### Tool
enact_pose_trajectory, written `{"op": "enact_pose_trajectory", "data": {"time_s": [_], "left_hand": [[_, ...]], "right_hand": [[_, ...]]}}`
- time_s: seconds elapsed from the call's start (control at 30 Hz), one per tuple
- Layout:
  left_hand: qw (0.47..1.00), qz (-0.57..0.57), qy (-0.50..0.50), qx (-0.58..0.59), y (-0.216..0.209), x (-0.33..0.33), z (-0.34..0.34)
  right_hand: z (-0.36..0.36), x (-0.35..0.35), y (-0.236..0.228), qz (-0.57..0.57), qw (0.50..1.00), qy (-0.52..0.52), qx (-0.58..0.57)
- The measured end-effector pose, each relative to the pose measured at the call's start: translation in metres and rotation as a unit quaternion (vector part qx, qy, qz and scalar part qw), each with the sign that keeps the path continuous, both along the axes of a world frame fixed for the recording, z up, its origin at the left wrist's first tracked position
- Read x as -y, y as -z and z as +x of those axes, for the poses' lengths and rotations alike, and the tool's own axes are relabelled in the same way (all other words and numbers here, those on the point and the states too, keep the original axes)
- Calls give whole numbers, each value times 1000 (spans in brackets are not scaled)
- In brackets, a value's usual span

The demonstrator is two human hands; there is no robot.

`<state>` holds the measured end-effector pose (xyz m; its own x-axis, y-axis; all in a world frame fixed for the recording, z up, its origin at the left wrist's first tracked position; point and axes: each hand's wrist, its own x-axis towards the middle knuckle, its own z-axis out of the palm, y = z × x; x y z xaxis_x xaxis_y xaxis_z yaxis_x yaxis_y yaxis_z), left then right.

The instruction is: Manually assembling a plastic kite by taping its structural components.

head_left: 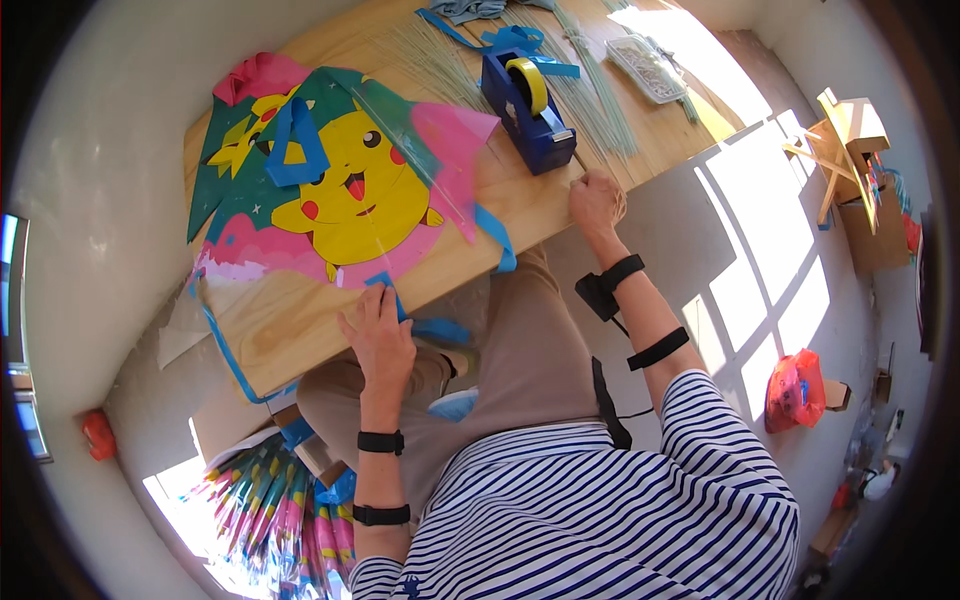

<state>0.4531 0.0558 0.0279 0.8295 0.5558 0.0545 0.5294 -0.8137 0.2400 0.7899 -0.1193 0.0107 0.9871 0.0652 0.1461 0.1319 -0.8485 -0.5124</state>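
My left hand (380, 335) touches a blue strip (379, 278) at the printed sheet (385, 205) just ahead, grip unclear; my right hand (598, 205), well apart, is curled closed, so one-sided tugging could crease the sheet.

Here's your worktop (265, 350), bare wood, smooth, its grain showing plainly. Across it, your printed sheet (375, 230) looks like thin plastic film, glossy and catching pale streaks of light! Your blue ribbon (497, 235) looks smooth, with a soft sheen. Over to the tape dispenser (540, 145): hard, smooth plastic. The tub (648, 70), clear shiny plastic. Your shirt (600, 510) and trousers (535, 345), both matt cloth. And that bag (793, 392), thin, crinkled plastic, glowing in sunlight!
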Motion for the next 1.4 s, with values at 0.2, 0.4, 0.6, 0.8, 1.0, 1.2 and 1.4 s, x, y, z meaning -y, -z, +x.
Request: {"op": "enact_pose_trajectory", "data": {"time_s": [0.2,0.4,0.6,0.8,1.0,1.2,1.4], "left_hand": [[1000,5,-6,7,-5,-2,2],[998,23,-30,51,-4,1,-1],[996,42,-40,70,4,6,-3],[992,58,-65,91,14,14,-1],[992,61,-75,81,16,13,-2],[992,49,-77,82,17,12,-4],[992,39,-76,92,16,11,-3]], "right_hand": [[-24,-5,-47,175,949,-240,-109],[-78,-94,-87,168,799,-560,-142],[-117,-192,-71,-17,670,-737,-82],[-138,-234,-73,-174,613,-768,-68],[-144,-243,-63,-187,574,-797,-19],[-148,-252,-69,-217,552,-805,-20],[-147,-252,-61,-202,558,-805,-23]]}}
